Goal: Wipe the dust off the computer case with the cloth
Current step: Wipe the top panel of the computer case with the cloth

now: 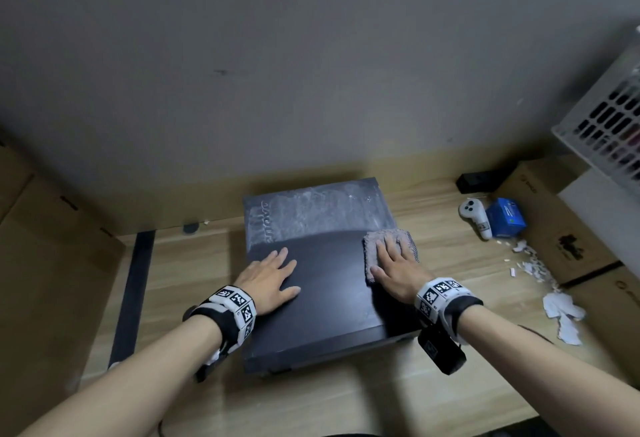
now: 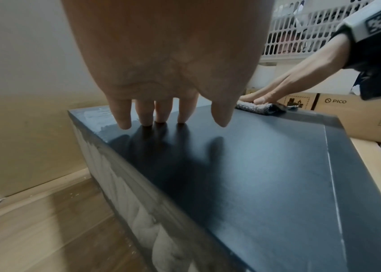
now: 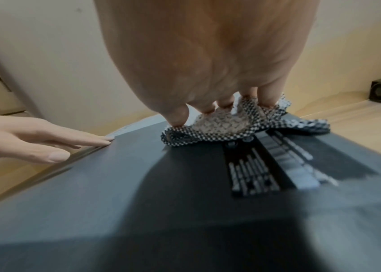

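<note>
Cardboard boxes (image 1: 52, 228) stand at the desk's left edge. On the wooden desk (image 1: 194, 263) the black computer case (image 1: 322, 301) lies flat by the back edge, its far half grey with dust, its near half dark. The left hand (image 1: 268, 279) rests flat on the case's left side, fingers spread and straight, holding nothing. The right hand (image 1: 398, 272) presses flat on the cloth (image 1: 379, 241) at the case's right edge, where dust meets the clean part; 1 corner of the cloth overhangs that edge. Toward the desk's right back corner lie a white controller (image 1: 476, 216) and a blue box (image 1: 505, 216), with torn paper scraps (image 1: 561, 308) nearer. Above the right edge sits a white lattice basket (image 1: 602, 125); something dark seems to fill it.
</note>
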Tool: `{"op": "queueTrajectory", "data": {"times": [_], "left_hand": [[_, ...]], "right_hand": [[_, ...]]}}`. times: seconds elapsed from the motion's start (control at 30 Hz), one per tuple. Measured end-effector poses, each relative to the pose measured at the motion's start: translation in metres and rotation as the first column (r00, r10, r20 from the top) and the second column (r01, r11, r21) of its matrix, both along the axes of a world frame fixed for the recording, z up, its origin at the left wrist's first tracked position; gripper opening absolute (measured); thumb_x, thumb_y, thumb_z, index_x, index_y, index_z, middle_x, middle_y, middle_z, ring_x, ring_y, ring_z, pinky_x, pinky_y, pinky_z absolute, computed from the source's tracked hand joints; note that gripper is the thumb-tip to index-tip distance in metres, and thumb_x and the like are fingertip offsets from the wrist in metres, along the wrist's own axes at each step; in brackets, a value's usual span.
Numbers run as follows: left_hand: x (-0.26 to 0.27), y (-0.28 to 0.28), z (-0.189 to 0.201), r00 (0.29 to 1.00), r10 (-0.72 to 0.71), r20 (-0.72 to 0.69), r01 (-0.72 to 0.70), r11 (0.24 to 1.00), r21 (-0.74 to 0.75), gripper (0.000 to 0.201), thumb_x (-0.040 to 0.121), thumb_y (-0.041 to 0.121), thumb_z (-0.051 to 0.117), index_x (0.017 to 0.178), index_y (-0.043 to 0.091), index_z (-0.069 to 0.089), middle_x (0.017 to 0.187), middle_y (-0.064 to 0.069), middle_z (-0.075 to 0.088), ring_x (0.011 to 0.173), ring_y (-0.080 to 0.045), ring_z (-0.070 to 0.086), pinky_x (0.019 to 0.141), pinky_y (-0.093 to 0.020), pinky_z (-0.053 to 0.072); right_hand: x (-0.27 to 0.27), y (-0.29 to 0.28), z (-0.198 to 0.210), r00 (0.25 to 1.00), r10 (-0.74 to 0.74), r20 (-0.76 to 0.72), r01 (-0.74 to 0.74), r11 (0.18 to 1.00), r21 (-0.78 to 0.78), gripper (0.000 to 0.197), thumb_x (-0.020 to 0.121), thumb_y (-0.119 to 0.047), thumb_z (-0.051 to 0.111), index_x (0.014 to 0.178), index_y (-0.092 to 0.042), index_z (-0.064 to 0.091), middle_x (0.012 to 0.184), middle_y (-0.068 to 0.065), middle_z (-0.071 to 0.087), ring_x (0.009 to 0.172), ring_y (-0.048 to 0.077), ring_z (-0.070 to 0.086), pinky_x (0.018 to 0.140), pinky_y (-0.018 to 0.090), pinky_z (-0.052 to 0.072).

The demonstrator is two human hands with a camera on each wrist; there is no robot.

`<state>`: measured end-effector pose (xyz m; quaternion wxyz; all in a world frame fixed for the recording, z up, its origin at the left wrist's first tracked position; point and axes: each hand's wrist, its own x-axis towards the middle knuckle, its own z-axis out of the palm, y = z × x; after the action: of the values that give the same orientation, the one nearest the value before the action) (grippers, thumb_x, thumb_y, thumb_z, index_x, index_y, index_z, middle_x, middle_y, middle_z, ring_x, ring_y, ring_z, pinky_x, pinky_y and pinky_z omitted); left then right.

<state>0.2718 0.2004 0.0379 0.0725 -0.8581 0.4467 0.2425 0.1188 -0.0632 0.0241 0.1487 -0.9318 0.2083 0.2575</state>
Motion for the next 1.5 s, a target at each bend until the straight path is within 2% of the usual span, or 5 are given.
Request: {"op": "queueTrajectory", "data": {"times": [0.63, 0.97, 1.17, 1.43, 1.5], "left_hand": [[0.007, -0.005, 0.002, 0.998, -0.008, -0.057, 0.012, 0.997, 0.079, 0.087, 0.087, 0.069, 0.042, 0.155, 0.026, 0.010, 0.163, 0.000, -0.009, 0.150, -0.020, 0.000, 0.119, -0.039, 0.018], [0.010, 0.002, 0.005, 0.995, 0.012, -0.096, -0.011, 1.000, 0.008, 0.068, 0.097, 0.050, 0.038, 0.155, 0.024, 0.014, 0.163, -0.001, -0.005, 0.150, -0.018, 0.002, 0.120, -0.040, 0.015], [0.019, 0.056, 0.018, 0.981, 0.182, -0.071, -0.195, 0.932, -0.306, 0.052, 0.098, 0.033, 0.044, 0.148, 0.021, 0.036, 0.159, 0.003, 0.023, 0.147, -0.013, 0.020, 0.117, -0.030, 0.019], [0.020, 0.133, 0.012, 0.884, 0.428, -0.186, -0.463, 0.857, -0.227, 0.052, 0.098, 0.031, 0.044, 0.148, 0.020, 0.036, 0.156, 0.002, 0.031, 0.142, -0.016, 0.032, 0.115, -0.033, 0.028], [0.021, 0.132, 0.009, 0.866, 0.454, -0.211, -0.494, 0.845, -0.206, 0.053, 0.097, 0.031, 0.044, 0.148, 0.019, 0.036, 0.154, 0.001, 0.034, 0.139, -0.016, 0.036, 0.113, -0.036, 0.032]], "right_hand": [[0.098, -0.050, -0.022, 0.999, 0.042, 0.008, -0.042, 0.996, -0.084, 0.067, 0.104, -0.045, 0.016, 0.157, -0.012, -0.009, 0.163, 0.012, -0.018, 0.148, 0.038, -0.023, 0.122, 0.045, -0.009], [0.116, 0.025, -0.007, 0.968, 0.245, 0.052, -0.244, 0.969, -0.028, 0.064, 0.104, -0.031, 0.020, 0.156, -0.008, -0.009, 0.162, 0.017, -0.019, 0.146, 0.039, -0.024, 0.120, 0.045, -0.012], [0.158, 0.124, -0.021, 0.872, 0.476, 0.118, -0.467, 0.879, -0.098, 0.067, 0.102, -0.031, 0.022, 0.155, -0.001, -0.006, 0.162, 0.023, -0.013, 0.148, 0.043, -0.018, 0.122, 0.051, -0.004], [0.180, 0.148, -0.033, 0.789, 0.604, 0.114, -0.586, 0.795, -0.157, 0.086, 0.082, -0.044, -0.016, 0.155, -0.002, -0.002, 0.163, 0.021, -0.008, 0.150, 0.040, -0.012, 0.123, 0.050, 0.001], [0.173, 0.147, -0.026, 0.795, 0.597, 0.110, -0.582, 0.801, -0.141, 0.077, 0.090, -0.043, -0.008, 0.156, -0.004, -0.003, 0.164, 0.019, -0.009, 0.150, 0.039, -0.014, 0.123, 0.049, 0.000]]}}
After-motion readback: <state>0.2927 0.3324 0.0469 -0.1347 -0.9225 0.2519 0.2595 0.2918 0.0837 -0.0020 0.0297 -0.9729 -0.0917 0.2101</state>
